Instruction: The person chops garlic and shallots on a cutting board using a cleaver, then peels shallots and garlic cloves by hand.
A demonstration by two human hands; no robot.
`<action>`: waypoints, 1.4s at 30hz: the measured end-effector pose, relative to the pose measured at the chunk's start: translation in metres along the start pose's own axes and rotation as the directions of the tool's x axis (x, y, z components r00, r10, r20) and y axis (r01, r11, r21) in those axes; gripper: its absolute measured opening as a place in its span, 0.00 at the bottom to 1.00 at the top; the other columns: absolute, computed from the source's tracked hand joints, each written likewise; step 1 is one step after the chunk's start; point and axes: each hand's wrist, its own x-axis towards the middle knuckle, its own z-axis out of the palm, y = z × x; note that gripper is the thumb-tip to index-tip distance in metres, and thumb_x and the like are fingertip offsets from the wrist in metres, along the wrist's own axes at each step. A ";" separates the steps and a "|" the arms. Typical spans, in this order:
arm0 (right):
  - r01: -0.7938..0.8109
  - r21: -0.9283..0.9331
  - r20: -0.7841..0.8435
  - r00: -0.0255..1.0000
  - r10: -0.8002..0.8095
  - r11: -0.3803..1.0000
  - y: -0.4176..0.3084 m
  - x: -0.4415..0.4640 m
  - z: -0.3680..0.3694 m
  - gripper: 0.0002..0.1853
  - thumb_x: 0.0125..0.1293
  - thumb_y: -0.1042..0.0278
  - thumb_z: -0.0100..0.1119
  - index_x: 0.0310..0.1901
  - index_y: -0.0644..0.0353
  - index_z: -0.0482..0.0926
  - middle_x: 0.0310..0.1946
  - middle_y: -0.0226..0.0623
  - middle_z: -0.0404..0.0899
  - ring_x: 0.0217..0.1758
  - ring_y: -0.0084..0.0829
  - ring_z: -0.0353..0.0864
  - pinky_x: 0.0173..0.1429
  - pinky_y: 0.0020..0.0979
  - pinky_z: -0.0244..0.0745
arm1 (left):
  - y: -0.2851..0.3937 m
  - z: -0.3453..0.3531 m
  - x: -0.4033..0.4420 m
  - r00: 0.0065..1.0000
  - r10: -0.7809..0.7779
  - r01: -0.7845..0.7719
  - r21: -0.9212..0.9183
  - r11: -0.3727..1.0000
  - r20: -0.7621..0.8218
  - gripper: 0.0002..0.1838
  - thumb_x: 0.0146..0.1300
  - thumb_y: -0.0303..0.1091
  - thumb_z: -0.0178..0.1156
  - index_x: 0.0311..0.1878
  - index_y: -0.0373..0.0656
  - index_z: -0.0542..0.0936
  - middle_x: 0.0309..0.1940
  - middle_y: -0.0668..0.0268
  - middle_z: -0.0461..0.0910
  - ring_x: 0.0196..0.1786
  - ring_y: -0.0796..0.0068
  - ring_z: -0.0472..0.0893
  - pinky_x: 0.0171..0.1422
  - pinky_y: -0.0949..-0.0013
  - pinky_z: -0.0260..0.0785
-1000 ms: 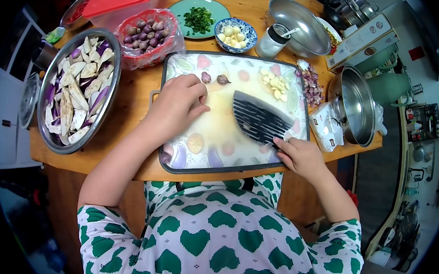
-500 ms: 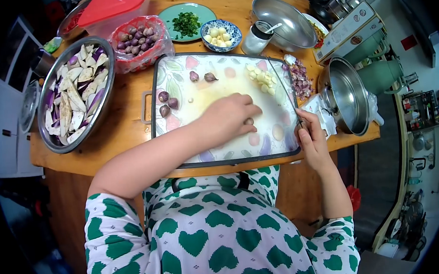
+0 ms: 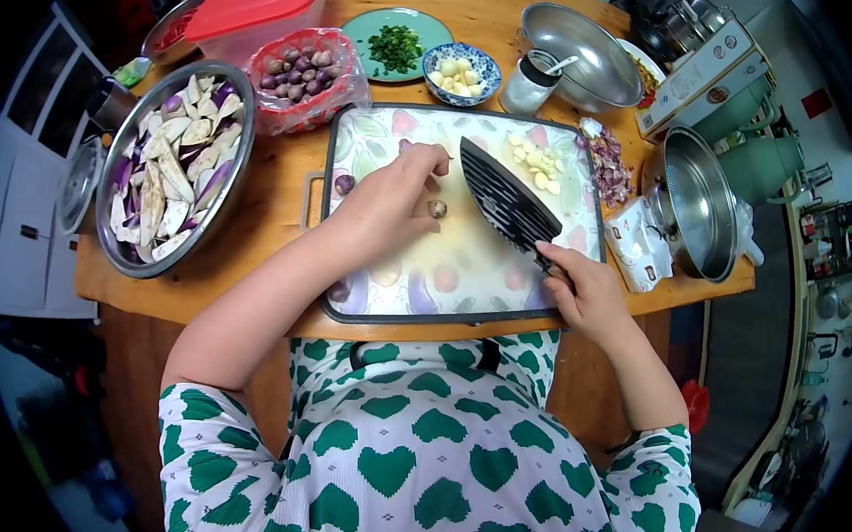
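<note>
shallot bulb (image 3: 437, 209): positioned over the middle of the cutting board (image 3: 445, 255), beside the thumb of the left hand (image 3: 389, 196). left hand: thumb and forefinger apart, with the bulb showing in the gap; contact with the thumb cannot be confirmed. right hand (image 3: 586, 291): fingers closed around the handle of the cleaver (image 3: 507, 199), its broad blade tilted over the board.

containers, from left to right:
- metal basin (image 3: 113, 246): sliced eggplant (image 3: 175, 173), white flesh and purple skin.
- red basket (image 3: 278, 117), lined with clear plastic: whole purple shallots (image 3: 296, 77).
- green plate (image 3: 435, 36): chopped greens (image 3: 395, 48).
- blue-and-white bowl (image 3: 462, 92): pale peeled cloves (image 3: 454, 70).
- jar (image 3: 527, 92): white contents, with a light-coloured handle projecting at the top.

on the board, the pale pieces (image 3: 539, 164) lie in a loose group near the upper right corner. purple peelings (image 3: 612, 170) are heaped just outside the right edge. one purple bulb (image 3: 345, 184) is visible next to the left wrist.

change from the preceding frame: the left hand has shifted from the lower middle of the board to the upper left part. the cleaver, previously edge-on at the right border, now presents its blade face farther inward. the basin, basket, plate and bowl retain their contents.
</note>
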 end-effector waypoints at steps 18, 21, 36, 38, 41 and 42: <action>0.127 -0.367 0.320 0.947 -0.003 0.922 -0.028 0.032 0.019 0.21 0.74 0.55 0.62 0.66 0.41 0.78 0.29 0.36 0.79 0.30 0.45 0.82 0.36 0.44 0.80 | -0.028 -0.057 -0.021 0.765 0.071 -0.051 0.050 0.997 -0.640 0.11 0.64 0.23 0.67 0.39 0.37 0.72 0.34 0.62 0.74 0.38 0.67 0.75 0.48 0.68 0.71; 0.123 -0.281 0.244 0.968 -0.053 0.952 -0.035 0.035 -0.005 0.21 0.73 0.56 0.63 0.66 0.43 0.79 0.29 0.37 0.79 0.31 0.45 0.83 0.36 0.44 0.79 | -0.024 -0.056 -0.027 0.806 0.032 -0.048 -0.012 0.999 -0.591 0.11 0.64 0.24 0.67 0.39 0.38 0.72 0.33 0.62 0.74 0.36 0.69 0.75 0.44 0.69 0.71; 0.135 -0.072 0.093 0.987 -0.129 0.988 -0.025 0.038 0.011 0.21 0.74 0.61 0.64 0.67 0.47 0.79 0.35 0.39 0.83 0.31 0.41 0.82 0.38 0.36 0.79 | -0.004 -0.046 -0.043 0.901 -0.186 0.168 -0.080 0.983 -0.392 0.12 0.67 0.22 0.66 0.37 0.41 0.70 0.32 0.71 0.69 0.32 0.85 0.69 0.36 0.77 0.64; 0.057 0.077 -0.082 0.995 -0.051 0.995 -0.017 0.032 0.003 0.21 0.76 0.63 0.62 0.68 0.51 0.78 0.36 0.37 0.83 0.31 0.35 0.80 0.41 0.33 0.78 | -0.003 -0.042 -0.038 0.959 -0.090 0.092 -0.006 0.996 -0.268 0.13 0.64 0.26 0.70 0.34 0.41 0.72 0.29 0.68 0.72 0.29 0.78 0.73 0.34 0.72 0.68; -0.007 0.223 -0.240 0.969 0.062 0.975 0.011 0.020 0.002 0.22 0.77 0.68 0.57 0.70 0.60 0.73 0.39 0.32 0.80 0.36 0.26 0.76 0.46 0.28 0.74 | -0.003 -0.032 -0.025 0.994 0.071 -0.053 0.197 0.979 -0.086 0.13 0.58 0.31 0.74 0.32 0.43 0.76 0.27 0.62 0.77 0.32 0.62 0.79 0.39 0.61 0.72; -0.038 0.231 -0.211 0.973 0.089 0.972 0.006 0.025 -0.001 0.22 0.77 0.69 0.57 0.70 0.59 0.73 0.39 0.33 0.80 0.36 0.26 0.76 0.46 0.27 0.74 | -0.006 -0.025 -0.020 0.993 0.105 -0.087 0.259 0.962 -0.055 0.12 0.57 0.31 0.74 0.33 0.43 0.77 0.27 0.62 0.78 0.34 0.59 0.79 0.41 0.59 0.72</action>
